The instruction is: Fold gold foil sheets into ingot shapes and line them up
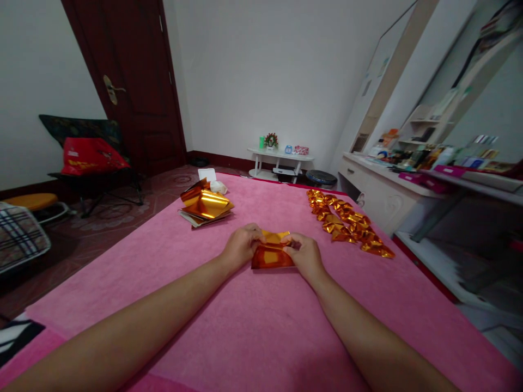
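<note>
A sheet of shiny gold foil paper (pixel 273 258) lies on the pink cloth in front of me, its far part bent up into a fold. My left hand (pixel 244 243) pinches the sheet's left edge near the fold. On the opposite edge my right hand (pixel 304 255) grips it between thumb and fingers. Further off to the left sits a loose stack of gold foil sheets (pixel 207 206), some curling upward. To the right, several folded gold foil pieces (pixel 339 220) are laid out in rows.
The pink cloth (pixel 229 321) covers the broad surface under my hands. Behind the stack are a white crumpled item (pixel 218 187) and a small white box (pixel 207 174). A cluttered dresser (pixel 379 182) stands at right; a chair with a red bag (pixel 92 156) is at left.
</note>
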The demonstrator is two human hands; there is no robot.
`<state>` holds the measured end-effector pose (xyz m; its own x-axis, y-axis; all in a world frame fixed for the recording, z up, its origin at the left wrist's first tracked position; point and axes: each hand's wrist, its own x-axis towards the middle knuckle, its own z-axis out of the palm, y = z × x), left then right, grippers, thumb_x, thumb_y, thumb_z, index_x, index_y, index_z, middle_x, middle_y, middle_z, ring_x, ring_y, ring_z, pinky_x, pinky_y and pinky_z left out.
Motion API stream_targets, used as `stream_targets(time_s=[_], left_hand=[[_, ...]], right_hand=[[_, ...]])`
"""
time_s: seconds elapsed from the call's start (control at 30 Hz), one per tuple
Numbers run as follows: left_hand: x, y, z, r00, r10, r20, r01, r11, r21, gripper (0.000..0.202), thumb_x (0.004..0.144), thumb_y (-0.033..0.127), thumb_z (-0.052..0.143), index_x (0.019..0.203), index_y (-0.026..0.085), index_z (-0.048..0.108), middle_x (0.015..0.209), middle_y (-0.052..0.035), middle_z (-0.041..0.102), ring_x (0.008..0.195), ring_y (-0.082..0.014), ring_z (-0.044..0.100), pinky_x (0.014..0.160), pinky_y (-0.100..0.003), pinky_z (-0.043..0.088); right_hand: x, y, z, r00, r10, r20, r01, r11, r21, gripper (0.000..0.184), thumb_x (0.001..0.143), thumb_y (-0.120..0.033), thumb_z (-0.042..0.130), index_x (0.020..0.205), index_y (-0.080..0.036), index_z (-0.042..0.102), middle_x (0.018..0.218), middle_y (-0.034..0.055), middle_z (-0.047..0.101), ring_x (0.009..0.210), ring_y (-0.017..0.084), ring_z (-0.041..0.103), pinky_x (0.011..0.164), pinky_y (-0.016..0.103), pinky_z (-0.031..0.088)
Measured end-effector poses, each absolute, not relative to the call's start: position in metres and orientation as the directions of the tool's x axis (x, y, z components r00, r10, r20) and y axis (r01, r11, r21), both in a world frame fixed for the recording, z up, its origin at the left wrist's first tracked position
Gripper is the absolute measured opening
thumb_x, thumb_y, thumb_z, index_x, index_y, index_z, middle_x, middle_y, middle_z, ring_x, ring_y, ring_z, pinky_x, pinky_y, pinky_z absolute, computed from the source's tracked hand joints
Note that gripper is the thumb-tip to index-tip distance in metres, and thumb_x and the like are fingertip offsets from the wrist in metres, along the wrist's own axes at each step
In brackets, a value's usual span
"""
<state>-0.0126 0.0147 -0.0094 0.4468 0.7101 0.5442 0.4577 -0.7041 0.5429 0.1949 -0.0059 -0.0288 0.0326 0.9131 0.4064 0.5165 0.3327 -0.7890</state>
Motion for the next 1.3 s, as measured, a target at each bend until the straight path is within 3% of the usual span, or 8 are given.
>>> stream_targets(time_s=[0.17,0.37,0.47,0.9,1.1,1.3], left_hand=[[-0.016,0.011,-0.005,0.501,0.686,0.527,0.503,-0.727,0.468,0.031,0.077,0.003,0.049,0.092,0.019,0.071,0.089,-0.0041,0.063,0.081,-0.0146,0.059,0.071,-0.023,0.044],[-0.019,0.011,-0.001,0.579,0.648,0.495,0.681,-0.718,0.144,0.021,0.083,0.015,0.053,0.081,0.021,0.073,0.079,-0.0049,0.066,0.080,-0.0195,0.056,0.071,-0.032,0.037],[-0.019,0.010,0.001,0.619,0.611,0.493,0.676,-0.734,0.062,0.019,0.084,0.018,0.055,0.083,0.025,0.073,0.082,-0.0033,0.067,0.084,-0.0200,0.054,0.071,-0.034,0.033],[-0.017,0.003,0.010,0.706,0.568,0.424,0.623,-0.782,0.011,0.018,0.085,0.018,0.054,0.081,0.021,0.071,0.080,-0.0055,0.065,0.085,-0.0199,0.051,0.072,-0.035,0.029],[-0.020,0.000,0.013,0.707,0.584,0.399,0.614,-0.787,0.064,0.021,0.078,0.011,0.052,0.083,0.022,0.071,0.080,-0.0044,0.065,0.083,-0.0189,0.055,0.074,-0.034,0.031],[-0.024,0.002,0.012,0.666,0.650,0.365,0.635,-0.751,0.179,0.020,0.075,0.032,0.060,0.088,0.019,0.069,0.084,-0.0052,0.065,0.080,-0.0203,0.058,0.074,-0.033,0.037]], right_hand=[[0.196,-0.010,-0.025,-0.023,0.894,0.448,0.562,0.382,-0.734,0.026,0.065,-0.008,0.054,0.081,-0.023,0.069,0.084,0.0000,0.069,0.076,0.017,0.062,0.073,0.030,0.048],[0.196,-0.017,-0.014,-0.153,0.858,0.490,0.708,0.441,-0.551,0.030,0.068,-0.003,0.052,0.078,-0.024,0.071,0.082,0.0007,0.067,0.081,0.017,0.060,0.074,0.029,0.045],[0.195,-0.017,-0.013,-0.175,0.859,0.482,0.747,0.435,-0.504,0.029,0.071,-0.004,0.052,0.076,-0.025,0.073,0.081,0.0015,0.065,0.082,0.017,0.059,0.073,0.028,0.044],[0.190,-0.025,-0.007,-0.153,0.863,0.482,0.837,0.372,-0.401,0.024,0.066,-0.007,0.056,0.074,-0.024,0.071,0.087,0.0025,0.058,0.086,0.018,0.054,0.077,0.029,0.044],[0.189,-0.028,-0.003,-0.145,0.899,0.414,0.877,0.310,-0.366,0.023,0.069,-0.010,0.056,0.080,-0.025,0.070,0.084,0.0026,0.059,0.084,0.018,0.055,0.075,0.028,0.043],[0.189,-0.028,-0.001,-0.136,0.902,0.411,0.885,0.297,-0.359,0.029,0.067,-0.010,0.056,0.090,-0.024,0.066,0.088,0.0030,0.061,0.087,0.019,0.056,0.076,0.029,0.043]])
